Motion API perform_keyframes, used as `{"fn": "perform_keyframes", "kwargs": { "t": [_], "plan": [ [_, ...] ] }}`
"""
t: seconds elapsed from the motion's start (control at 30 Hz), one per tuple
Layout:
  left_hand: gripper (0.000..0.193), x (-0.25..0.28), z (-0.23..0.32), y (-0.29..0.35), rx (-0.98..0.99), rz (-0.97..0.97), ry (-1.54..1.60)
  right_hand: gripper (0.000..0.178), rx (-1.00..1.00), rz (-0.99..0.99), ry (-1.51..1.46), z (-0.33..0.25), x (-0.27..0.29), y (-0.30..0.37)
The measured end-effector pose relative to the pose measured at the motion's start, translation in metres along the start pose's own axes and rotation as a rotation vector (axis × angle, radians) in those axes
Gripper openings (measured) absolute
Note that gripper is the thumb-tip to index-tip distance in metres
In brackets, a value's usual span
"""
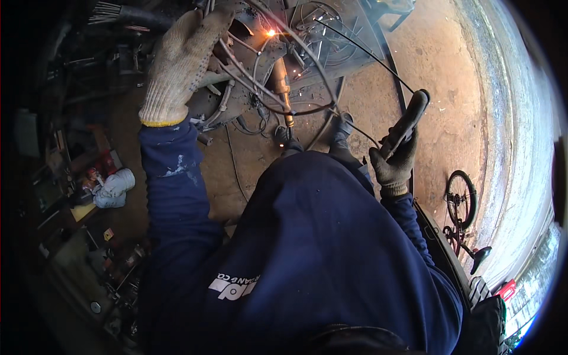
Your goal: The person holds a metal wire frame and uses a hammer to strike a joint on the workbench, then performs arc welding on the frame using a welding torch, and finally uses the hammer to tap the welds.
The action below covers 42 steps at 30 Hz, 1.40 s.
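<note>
Welding is under way: the right hand [393,163], its grip closed around the electrode holder [407,123], has the long rod sparking [271,33] on the metal frame [260,71] on the floor. The left hand [180,59], fingers spread, braces the frame. Next, steady feeding seems needed.

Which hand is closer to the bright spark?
Left. The left hand in its light knit glove is up beside the spark. The right hand holds a dark handle, lower and farther off.
</note>
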<state>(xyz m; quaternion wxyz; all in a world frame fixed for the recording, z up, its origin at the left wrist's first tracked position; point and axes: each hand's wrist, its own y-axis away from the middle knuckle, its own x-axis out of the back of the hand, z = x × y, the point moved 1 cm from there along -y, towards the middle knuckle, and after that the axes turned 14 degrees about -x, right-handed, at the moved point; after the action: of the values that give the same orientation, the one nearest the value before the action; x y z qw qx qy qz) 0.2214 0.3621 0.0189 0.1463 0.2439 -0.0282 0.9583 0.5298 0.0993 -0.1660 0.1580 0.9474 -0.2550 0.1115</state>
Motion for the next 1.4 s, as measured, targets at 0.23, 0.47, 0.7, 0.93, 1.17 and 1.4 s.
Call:
{"fn": "perform_keyframes", "kwargs": {
  "t": [0.23,0.47,0.7,0.93,1.17,1.4],
  "plan": [
    [0.043,-0.026,-0.001,-0.002,-0.149,-0.129,0.014,0.100,-0.062,0.018,0.001,0.024,0.016,-0.018],
    [0.030,-0.023,0.008,-0.014,-0.859,-0.422,-0.645,0.098,-0.144,0.024,-0.089,0.011,0.022,-0.024],
    [0.023,-0.037,-0.001,0.004,-1.136,-0.566,-0.668,0.097,-0.113,0.035,-0.082,0.013,0.023,-0.034],
    [0.042,-0.061,-0.005,0.026,-0.800,-0.543,-0.694,0.095,-0.147,-0.023,-0.176,0.004,0.027,-0.041],
    [0.046,-0.072,0.003,0.047,-0.829,-0.509,-0.777,0.099,-0.121,-0.100,-0.353,-0.005,0.039,-0.066],
    [0.044,-0.089,0.042,0.056,-0.870,-0.421,-0.795,0.096,-0.120,-0.151,-0.381,-0.003,0.055,-0.092]
  ]
}}
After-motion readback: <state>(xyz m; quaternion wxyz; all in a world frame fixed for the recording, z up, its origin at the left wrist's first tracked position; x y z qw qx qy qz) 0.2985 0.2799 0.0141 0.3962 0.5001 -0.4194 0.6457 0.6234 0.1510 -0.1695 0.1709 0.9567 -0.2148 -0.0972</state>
